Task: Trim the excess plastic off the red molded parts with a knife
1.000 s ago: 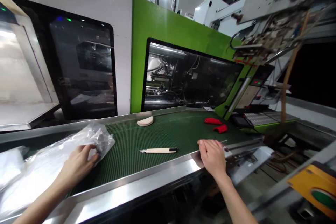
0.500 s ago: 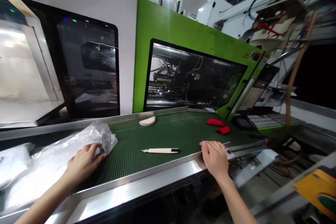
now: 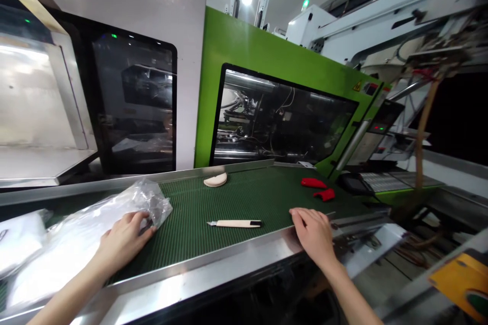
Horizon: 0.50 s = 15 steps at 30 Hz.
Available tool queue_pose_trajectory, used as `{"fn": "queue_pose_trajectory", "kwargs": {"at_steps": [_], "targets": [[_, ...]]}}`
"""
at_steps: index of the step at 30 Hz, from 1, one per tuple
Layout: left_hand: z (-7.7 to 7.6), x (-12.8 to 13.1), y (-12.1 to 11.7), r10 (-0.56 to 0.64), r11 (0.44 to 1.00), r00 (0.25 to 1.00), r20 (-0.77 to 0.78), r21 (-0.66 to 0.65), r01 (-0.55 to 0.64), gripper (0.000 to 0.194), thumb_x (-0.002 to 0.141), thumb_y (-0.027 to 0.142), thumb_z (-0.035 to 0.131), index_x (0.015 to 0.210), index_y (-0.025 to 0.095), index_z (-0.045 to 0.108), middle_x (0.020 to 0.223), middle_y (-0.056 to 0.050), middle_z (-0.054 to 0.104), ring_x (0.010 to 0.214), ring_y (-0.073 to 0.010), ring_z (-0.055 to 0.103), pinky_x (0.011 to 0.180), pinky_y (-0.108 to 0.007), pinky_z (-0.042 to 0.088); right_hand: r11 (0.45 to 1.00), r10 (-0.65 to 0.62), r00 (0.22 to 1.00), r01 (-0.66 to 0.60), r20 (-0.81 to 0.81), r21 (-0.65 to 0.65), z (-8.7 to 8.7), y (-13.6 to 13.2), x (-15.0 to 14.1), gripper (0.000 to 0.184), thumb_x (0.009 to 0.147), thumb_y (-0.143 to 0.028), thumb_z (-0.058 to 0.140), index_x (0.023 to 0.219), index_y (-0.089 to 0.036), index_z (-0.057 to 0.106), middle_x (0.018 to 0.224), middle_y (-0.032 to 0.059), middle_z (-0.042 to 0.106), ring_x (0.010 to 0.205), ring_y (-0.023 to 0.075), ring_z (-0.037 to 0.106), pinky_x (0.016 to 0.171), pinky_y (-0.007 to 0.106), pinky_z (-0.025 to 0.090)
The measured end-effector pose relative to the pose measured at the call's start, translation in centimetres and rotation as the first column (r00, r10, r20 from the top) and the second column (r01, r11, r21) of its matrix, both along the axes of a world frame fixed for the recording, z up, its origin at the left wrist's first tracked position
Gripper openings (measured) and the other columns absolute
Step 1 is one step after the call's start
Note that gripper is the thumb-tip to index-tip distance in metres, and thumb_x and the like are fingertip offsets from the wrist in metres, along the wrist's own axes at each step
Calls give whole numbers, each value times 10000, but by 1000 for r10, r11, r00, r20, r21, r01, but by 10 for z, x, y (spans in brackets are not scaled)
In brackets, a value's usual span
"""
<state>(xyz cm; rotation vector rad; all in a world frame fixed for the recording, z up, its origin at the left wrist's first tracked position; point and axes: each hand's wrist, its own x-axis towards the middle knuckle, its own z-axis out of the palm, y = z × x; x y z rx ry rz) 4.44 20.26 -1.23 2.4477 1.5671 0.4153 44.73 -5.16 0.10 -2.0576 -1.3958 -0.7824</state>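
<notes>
My left hand (image 3: 125,237) lies on a clear plastic bag (image 3: 87,236) with white contents, its fingers loosely bent and the thumb apart. My right hand (image 3: 313,233) is closed over the metal side rail (image 3: 267,244) of the conveyor, fingers together and bent over the edge. Between the hands a craft knife (image 3: 234,223) with a cream handle and a black end lies flat on the green ribbed belt (image 3: 183,236), blade pointing left. Beyond it a cream half-round piece (image 3: 215,180) rests near the far rail. Two red curved parts (image 3: 313,183) lie farther right, beyond my right hand.
Another white bagged bundle (image 3: 19,238) sits at the far left of the belt. Behind the conveyor stands a green and grey machine (image 3: 278,51) with dark windows. At lower right is a yellow panel (image 3: 457,277) with a green button.
The view has shifted slightly, so most things appear a little lower. Both hands keep their places on the bag and the rail; the knife and the parts lie as before.
</notes>
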Motion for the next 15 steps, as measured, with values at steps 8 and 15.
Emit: {"fn": "queue_pose_trajectory", "kwargs": {"at_steps": [8, 15], "targets": [[3, 2, -3, -7, 1000, 1000, 9, 12, 7, 425, 899, 442, 280, 1139, 175, 507, 1280, -176, 500, 1159, -365, 508, 913, -584, 429, 931, -250, 964, 214, -92, -297, 64, 21, 65, 269, 947, -362, 528, 1128, -175, 597, 1172, 71, 592, 987, 164, 592, 879, 381, 512], [5, 2, -8, 1, 1000, 1000, 23, 24, -1, 366, 927, 367, 271, 1137, 156, 485, 1260, -191, 511, 1127, -347, 534, 885, -535, 450, 686, -445, 895, 358, 24, -633, 75, 38, 108, 312, 930, -365, 559, 1178, -174, 569, 1152, 74, 584, 990, 177, 590, 864, 388, 520]]}}
